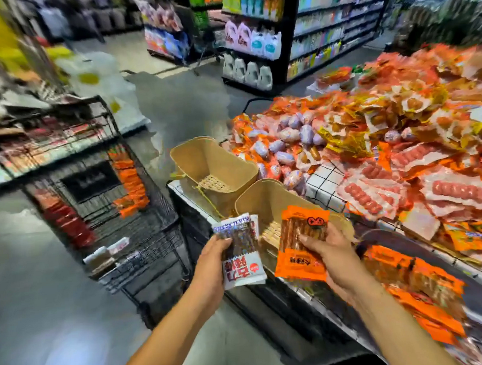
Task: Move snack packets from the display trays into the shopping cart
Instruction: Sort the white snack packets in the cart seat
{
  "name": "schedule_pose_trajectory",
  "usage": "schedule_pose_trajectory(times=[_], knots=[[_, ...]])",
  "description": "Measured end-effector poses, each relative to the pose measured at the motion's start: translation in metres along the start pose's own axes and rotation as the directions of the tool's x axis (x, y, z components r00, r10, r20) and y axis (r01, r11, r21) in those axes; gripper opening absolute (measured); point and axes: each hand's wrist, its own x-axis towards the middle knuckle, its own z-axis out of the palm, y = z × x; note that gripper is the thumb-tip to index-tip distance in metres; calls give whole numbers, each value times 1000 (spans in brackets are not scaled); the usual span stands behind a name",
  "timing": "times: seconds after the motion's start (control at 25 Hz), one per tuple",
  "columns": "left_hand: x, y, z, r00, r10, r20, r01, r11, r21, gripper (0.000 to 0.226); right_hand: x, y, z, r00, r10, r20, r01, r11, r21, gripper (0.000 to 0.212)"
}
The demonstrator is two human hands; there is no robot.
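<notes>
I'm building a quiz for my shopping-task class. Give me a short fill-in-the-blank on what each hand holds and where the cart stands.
1. The left hand holds a packet whose wrapper is mainly ____.
2. The right hand holds a packet coloured ____.
3. The black shopping cart stands to the ____ of both hands.
4. The two tan baskets at the display's corner hold ____ packets.

Missing words: white; orange; left; no

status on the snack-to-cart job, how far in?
Done: the shopping cart already holds orange and red packets. In hand: left hand grips a white packet, right hand an orange packet, neither over the cart yet. Left: the display table remains heaped with snacks.
</notes>
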Motion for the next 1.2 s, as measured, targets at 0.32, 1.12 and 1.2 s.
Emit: schedule_pose_trajectory(times=[0.32,1.12,1.2], knots=[[10,84,-180,959,156,-235,-141,987,79,14,33,48,211,958,170,232,-137,979,-152,37],[157,231,-417,817,82,-570,-81,996,28,22,242,119,545,765,497,411,-355,856,-374,17],[191,249,-432,801,83,-593,-70,997,45,23,285,126,577,753,513,412,-360,845,-394,14]])
